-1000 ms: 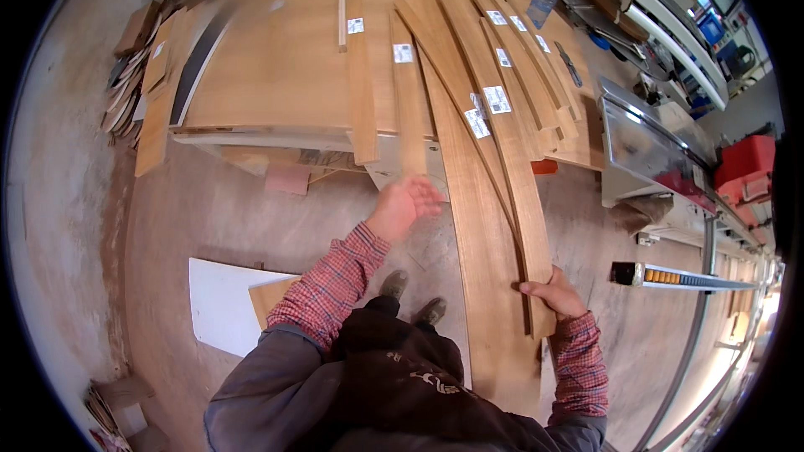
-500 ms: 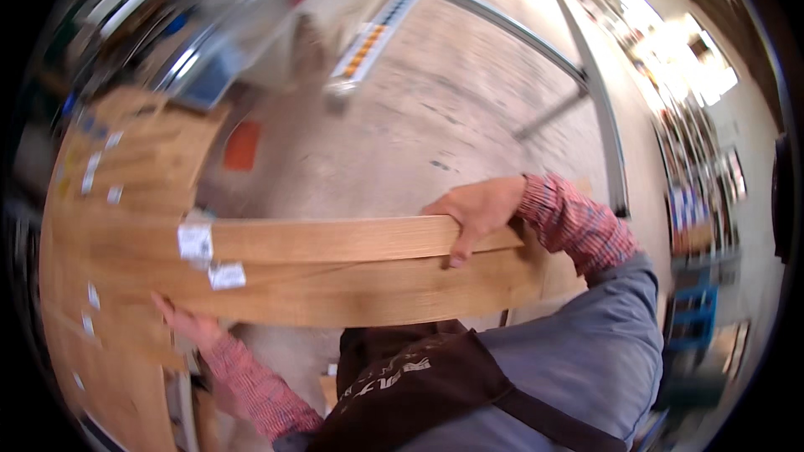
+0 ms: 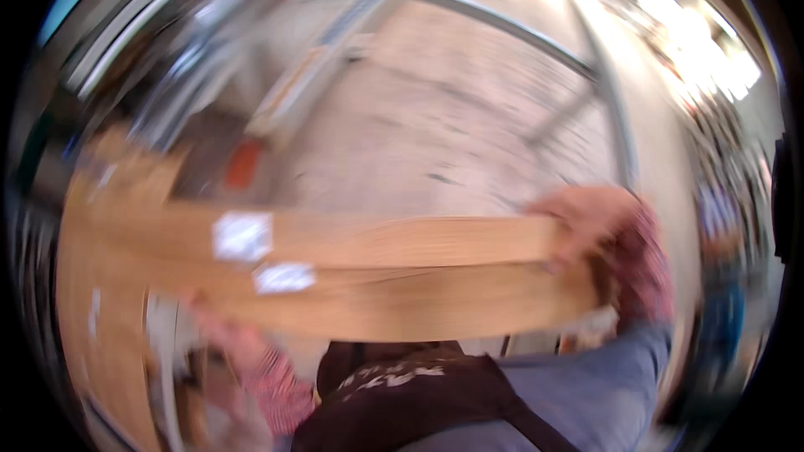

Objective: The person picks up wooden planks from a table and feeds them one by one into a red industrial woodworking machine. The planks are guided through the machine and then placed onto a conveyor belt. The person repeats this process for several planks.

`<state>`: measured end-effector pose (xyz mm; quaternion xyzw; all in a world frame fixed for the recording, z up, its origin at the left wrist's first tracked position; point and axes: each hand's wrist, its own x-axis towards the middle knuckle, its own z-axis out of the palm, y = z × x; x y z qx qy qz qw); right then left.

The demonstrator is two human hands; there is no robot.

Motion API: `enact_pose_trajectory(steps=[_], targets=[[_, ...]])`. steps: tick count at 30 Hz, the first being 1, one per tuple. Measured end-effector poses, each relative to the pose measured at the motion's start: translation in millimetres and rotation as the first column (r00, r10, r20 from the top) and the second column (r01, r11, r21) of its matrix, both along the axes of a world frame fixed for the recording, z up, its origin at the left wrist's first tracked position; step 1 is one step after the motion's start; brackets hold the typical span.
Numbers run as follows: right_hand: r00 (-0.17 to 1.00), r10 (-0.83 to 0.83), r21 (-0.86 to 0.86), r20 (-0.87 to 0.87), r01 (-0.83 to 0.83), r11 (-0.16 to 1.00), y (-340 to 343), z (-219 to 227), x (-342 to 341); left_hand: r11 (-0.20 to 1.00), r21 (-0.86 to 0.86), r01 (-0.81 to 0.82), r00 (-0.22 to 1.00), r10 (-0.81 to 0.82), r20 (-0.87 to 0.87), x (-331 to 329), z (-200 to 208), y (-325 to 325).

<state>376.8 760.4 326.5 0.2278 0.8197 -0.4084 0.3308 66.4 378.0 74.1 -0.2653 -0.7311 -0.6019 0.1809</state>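
Observation:
Two long wood-grained pieces lie lengthwise in front of me: a narrow upper board (image 3: 402,241) resting against or on a wider lower board (image 3: 435,301). A white label (image 3: 243,236) is on the upper one and a smaller white label (image 3: 285,278) lies just below it. My right hand (image 3: 590,218) is closed round their right end. At the lower edge, toward the left, is my left hand (image 3: 222,326); its fingers are smeared by motion and partly hidden, so their grip is unclear. The boards' left ends blend into a stack of similar panels.
The panel stack (image 3: 109,326) stands at the left. Beyond the boards runs a grey metal frame (image 3: 502,25) above the concrete floor (image 3: 435,142). An orange-red patch (image 3: 244,164) lies near the stack, and blurred racks (image 3: 724,209) line the right.
The boards have shifted to the right in view, with my right hand moving along at their end. My left hand has moved slightly right. The whole view has swung and blurred.

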Motion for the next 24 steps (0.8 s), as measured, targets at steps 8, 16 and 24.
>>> enact_pose_trajectory(steps=[8, 16, 24], targets=[[0.886, -0.464, -0.253, -0.027, 0.443, 0.860, 99.0, -48.2, 189.8, 0.539, 0.840, -0.059, 0.433, -0.745, 0.508, 122.7, 67.7, 204.9], [0.812, -0.580, -0.261, -0.065, 0.548, 0.795, 143.8, -74.4, 250.1, 0.577, 0.817, -0.010, 0.324, -0.770, 0.549, 157.8, 34.9, 322.1], [0.760, -0.648, -0.250, -0.050, 0.618, 0.745, 206.8, -117.8, 254.8, 0.575, 0.818, -0.025, 0.258, -0.787, 0.561, 140.5, -12.2, 419.4]])
